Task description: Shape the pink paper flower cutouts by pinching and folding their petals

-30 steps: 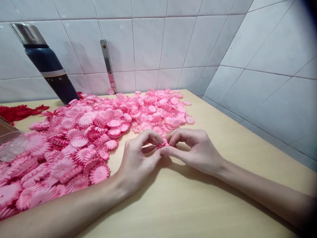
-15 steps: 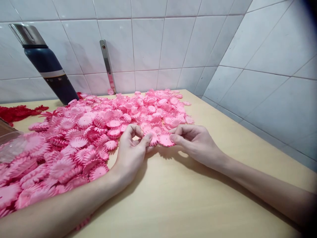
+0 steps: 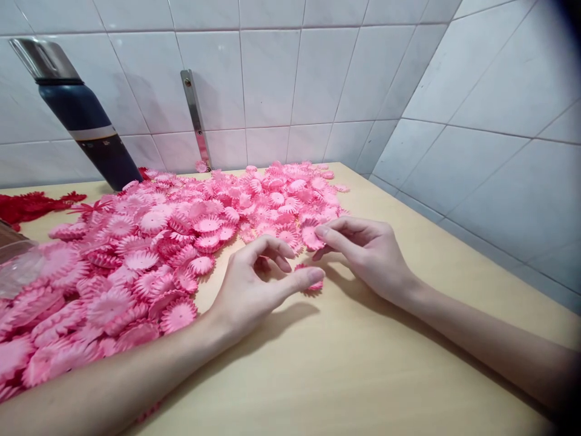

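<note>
My right hand (image 3: 370,249) pinches the edge of a pink scalloped flower piece (image 3: 310,235) between thumb and fingers, at the front right of the heap. My left hand (image 3: 252,281) is just left of it, thumb stretched out and fingers curved apart, with nothing gripped. Another pink flower piece (image 3: 314,287) lies on the table under the tip of my left thumb, which partly hides it. Whether the thumb touches it I cannot tell. Behind both hands spreads a big heap of similar pink flower pieces (image 3: 152,223).
A dark blue bottle (image 3: 93,127) with a steel cap stands at the back left. Dark red pieces (image 3: 31,207) lie beside it. Clear plastic (image 3: 20,266) shows at the left edge. A metal bracket (image 3: 194,115) is fixed to the tiled wall (image 3: 267,72) behind the wooden table (image 3: 363,357).
My hands have moved apart. The left hand has opened and shifted right and nearer; one flower piece now lies under its thumb. The right hand still pinches a flower piece, slightly farther back.
</note>
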`<state>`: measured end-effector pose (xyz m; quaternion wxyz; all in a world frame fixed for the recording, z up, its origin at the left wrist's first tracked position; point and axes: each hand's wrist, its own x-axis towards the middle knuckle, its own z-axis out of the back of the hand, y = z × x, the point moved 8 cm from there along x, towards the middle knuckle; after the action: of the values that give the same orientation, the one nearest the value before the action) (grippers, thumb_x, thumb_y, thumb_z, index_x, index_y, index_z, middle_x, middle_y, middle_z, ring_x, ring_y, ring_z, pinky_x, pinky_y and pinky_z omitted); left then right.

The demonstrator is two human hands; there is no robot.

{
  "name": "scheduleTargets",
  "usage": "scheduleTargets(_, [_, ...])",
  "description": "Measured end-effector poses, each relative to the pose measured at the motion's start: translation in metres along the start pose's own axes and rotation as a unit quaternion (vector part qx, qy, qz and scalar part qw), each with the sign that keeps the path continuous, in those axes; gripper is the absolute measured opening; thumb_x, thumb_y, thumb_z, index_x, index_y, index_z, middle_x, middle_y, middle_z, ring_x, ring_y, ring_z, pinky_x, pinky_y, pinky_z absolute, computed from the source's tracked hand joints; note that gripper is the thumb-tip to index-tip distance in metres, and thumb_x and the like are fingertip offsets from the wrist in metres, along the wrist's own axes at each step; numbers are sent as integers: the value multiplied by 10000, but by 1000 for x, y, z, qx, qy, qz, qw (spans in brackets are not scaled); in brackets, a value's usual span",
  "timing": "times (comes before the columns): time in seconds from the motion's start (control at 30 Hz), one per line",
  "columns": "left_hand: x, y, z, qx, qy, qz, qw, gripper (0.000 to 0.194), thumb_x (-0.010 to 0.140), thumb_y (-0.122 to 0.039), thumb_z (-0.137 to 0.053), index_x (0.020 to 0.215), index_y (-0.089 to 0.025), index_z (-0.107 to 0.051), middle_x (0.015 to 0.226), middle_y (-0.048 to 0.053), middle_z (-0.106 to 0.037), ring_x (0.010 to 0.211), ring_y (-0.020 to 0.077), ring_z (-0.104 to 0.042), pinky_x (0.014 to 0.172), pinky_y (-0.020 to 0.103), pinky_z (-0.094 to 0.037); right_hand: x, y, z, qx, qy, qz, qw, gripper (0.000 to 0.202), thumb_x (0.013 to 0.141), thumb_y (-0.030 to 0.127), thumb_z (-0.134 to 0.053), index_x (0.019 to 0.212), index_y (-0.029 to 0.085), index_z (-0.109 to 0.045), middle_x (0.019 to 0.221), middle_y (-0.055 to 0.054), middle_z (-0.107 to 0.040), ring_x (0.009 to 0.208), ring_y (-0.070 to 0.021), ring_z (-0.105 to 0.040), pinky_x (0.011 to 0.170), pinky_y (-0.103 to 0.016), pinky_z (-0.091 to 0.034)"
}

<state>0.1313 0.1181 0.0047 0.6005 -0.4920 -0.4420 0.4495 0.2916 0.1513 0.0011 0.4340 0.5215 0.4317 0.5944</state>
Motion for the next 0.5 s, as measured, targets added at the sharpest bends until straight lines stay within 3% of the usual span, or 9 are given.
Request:
scheduleTargets(0.1, [1,-3,5,-12,-22,-27,999,258,744,-359,-727,797,-164,-565,733,-15,-585,636,105,-586,592,228,-464,-7,12,-10,-64,33,53,996,161,787,334,-705,713,194,-677,731,-43,-665,660,-173,-637,614,-304,-561])
scheduleTargets(0.23, [4,-3,8,-4,-33,-35,999,174,781,-303,-692,812,-145,-626,791,13,-630,665,110,-595,625,231,-493,-12,26,-19,-116,61,126,983,151,829,293,-661,710,199,-668,751,-48,-678,689,-172,-624,627,-306,-519])
scheduleTargets(0.5, [6,9,3,-25,-7,7,1000,191,781,-302,-690,869,-133,-700,852,56,-722,775,164,-680,680,234,-525,-12,19,-25,-26,118,56,991,148,790,326,-712,776,181,-687,740,-29,-673,656,-147,-631,593,-265,-529])
